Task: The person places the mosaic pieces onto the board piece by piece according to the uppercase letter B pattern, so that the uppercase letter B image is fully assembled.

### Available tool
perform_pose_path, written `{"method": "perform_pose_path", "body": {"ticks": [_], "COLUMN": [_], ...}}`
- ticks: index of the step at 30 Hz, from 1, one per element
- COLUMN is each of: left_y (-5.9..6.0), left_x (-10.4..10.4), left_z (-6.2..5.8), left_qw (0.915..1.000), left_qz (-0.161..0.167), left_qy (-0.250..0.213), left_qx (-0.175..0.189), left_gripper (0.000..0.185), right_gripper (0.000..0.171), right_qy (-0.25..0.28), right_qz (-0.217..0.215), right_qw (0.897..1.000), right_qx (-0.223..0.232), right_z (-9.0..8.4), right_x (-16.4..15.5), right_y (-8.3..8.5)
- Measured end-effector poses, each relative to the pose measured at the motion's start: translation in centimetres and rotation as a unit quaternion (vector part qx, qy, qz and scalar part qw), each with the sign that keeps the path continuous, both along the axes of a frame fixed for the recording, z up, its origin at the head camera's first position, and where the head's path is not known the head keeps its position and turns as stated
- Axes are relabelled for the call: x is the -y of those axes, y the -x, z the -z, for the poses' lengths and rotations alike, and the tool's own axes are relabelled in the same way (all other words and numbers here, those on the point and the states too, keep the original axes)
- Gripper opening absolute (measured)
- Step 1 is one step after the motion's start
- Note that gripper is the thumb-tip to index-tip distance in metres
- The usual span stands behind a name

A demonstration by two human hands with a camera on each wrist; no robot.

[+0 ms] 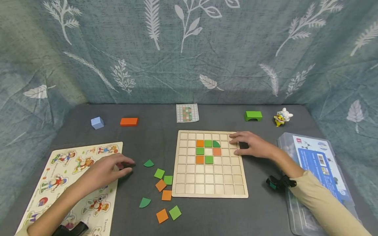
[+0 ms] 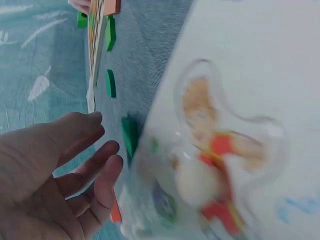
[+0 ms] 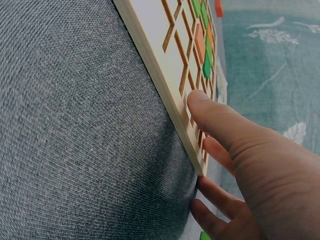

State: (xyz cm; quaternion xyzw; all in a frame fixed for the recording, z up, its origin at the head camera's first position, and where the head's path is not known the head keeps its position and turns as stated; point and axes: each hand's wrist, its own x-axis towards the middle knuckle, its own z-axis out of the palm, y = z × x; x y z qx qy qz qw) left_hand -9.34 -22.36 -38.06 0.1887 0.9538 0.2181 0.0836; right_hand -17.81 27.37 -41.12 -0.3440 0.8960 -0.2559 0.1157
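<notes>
- At far left, the picture puzzle board (image 1: 73,180) is cut off by the lower frame; in the left wrist view its printed figure is blurred.
- The left hand (image 1: 103,170) reaches rightward over the puzzle board's edge, hiding part of its pictures. The head view shows mostly its back; the left wrist view shows the palm, with fingers loosely bent, parted from the thumb and holding nothing.
- Just right of the fingertips lies a green quarter-circle tile (image 1: 149,163); more loose tiles (image 1: 160,185), green and orange, lie between it and the grid board.
- The grid board (image 1: 204,178) sits flat right of centre, with eight tiles set in its upper cells; both wrist views cut it off.
- The right hand (image 1: 252,144) lies at the grid board's upper right edge, fingers spread and unclenched. The right wrist view shows the thumb over the board's face; how firmly it presses, I cannot tell.
- At far right, the forearm partly covers a clear plastic box (image 1: 319,164).
</notes>
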Motion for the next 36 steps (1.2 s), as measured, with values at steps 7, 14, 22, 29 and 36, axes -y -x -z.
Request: {"method": "perform_pose_path", "body": {"ticks": [7,14,22,29,36], "left_y": [-1.1,-0.9,-0.9,-1.0,-1.1], "left_x": [1.4,1.6,1.7,1.7,1.5], "left_z": [0.5,0.7,0.8,1.0,1.1], "left_qw": [0.9996,0.9996,0.9996,0.9998,0.9993], "left_qz": [-0.001,0.006,0.009,0.011,0.012], "left_qy": [-0.011,-0.007,-0.003,0.004,0.031], "left_qx": [-0.024,-0.026,-0.025,-0.013,-0.02], "left_gripper": [0.021,0.021,0.022,0.023,0.025], "right_gripper": [0.04,0.038,0.038,0.04,0.04], "right_qy": [0.003,0.002,0.004,0.001,0.004], "right_qz": [0.004,-0.001,-0.001,0.006,0.004], "right_qw": [1.0,1.0,1.0,1.0,1.0], "right_qx": [-0.001,-0.007,-0.008,0.001,0.003], "right_z": [0.0,0.0,-0.1,0.1,0.1], "right_x": [-0.1,-0.2,-0.1,-0.1,-0.2], "right_y": [0.0,-0.1,-0.1,-0.1,0.0]}}
